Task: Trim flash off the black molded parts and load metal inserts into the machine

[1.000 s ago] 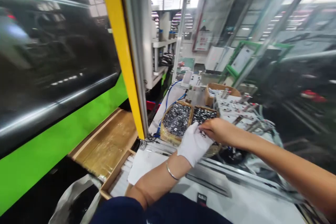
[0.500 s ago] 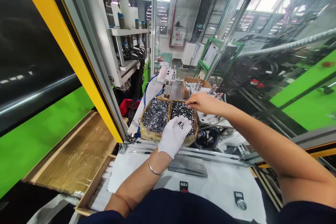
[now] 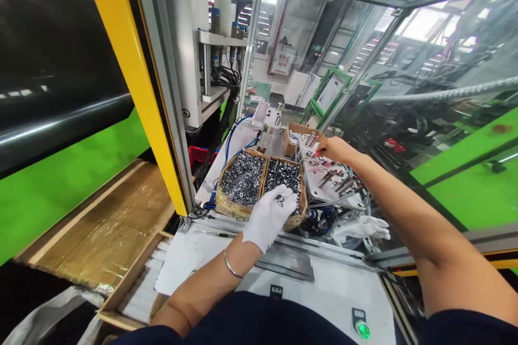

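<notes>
My left hand (image 3: 267, 221), in a white glove, is palm up and cupped around a few small dark metal nuts (image 3: 280, 200). It rests over the front of the right-hand box (image 3: 298, 221), which is full of small dark and shiny metal parts. Beside that box, another taped box (image 3: 230, 206) holds many small ring-shaped metal pieces. My right hand (image 3: 334, 150), bare, has its fingers pinched together at the far part of a metal fixture (image 3: 319, 194) with upright pins. What the fingertips hold, if anything, is too small to make out.
A cardboard box (image 3: 290, 145) stands behind the fixture. A white glove (image 3: 360, 228) lies at the right near cables. In front are a metal bar (image 3: 287, 263) and a green-lit button (image 3: 363, 329). A yellow-edged frame rises at left; clear panels enclose the back and right.
My right hand has moved away from the right-hand box, rightward and farther out to the fixture. My left hand stays cupped over the box. The button light now glows green; the view has shifted slightly.
</notes>
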The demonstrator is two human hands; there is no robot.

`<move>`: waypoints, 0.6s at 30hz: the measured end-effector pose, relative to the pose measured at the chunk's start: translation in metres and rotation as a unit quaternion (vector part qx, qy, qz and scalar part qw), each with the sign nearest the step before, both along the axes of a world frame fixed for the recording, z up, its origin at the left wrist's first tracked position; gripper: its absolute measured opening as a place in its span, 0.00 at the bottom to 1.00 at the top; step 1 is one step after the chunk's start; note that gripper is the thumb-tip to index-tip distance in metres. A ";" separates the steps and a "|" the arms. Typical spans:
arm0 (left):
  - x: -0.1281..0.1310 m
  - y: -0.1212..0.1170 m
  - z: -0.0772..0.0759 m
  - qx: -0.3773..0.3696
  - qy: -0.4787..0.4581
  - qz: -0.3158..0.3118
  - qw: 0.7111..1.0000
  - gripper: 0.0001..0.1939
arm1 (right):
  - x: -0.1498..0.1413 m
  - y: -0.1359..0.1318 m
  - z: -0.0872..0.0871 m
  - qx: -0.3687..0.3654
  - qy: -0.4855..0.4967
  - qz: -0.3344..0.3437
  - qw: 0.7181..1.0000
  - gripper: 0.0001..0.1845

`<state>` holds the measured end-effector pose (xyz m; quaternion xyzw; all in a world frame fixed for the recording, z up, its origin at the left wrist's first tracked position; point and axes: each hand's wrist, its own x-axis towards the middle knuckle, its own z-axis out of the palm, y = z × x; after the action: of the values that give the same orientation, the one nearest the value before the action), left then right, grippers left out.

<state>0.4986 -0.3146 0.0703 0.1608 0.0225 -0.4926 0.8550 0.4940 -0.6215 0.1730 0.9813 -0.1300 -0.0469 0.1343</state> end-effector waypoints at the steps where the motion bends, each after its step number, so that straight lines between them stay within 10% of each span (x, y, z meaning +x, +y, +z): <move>1: 0.000 0.000 -0.002 -0.005 0.000 0.002 1.000 0.08 | 0.001 -0.001 0.000 0.000 0.002 0.002 1.000 0.09; 13: 0.001 -0.002 -0.009 -0.014 -0.001 0.001 1.000 0.09 | 0.008 -0.006 0.004 0.112 0.000 -0.058 0.992 0.04; 18: 0.000 -0.002 -0.004 0.000 0.018 -0.005 1.000 0.09 | -0.003 -0.021 0.018 0.401 -0.194 -0.167 0.880 0.06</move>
<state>0.4990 -0.3162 0.0665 0.1524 0.0368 -0.4994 0.8520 0.4913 -0.6420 0.1912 0.9044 -0.2852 0.0750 -0.3085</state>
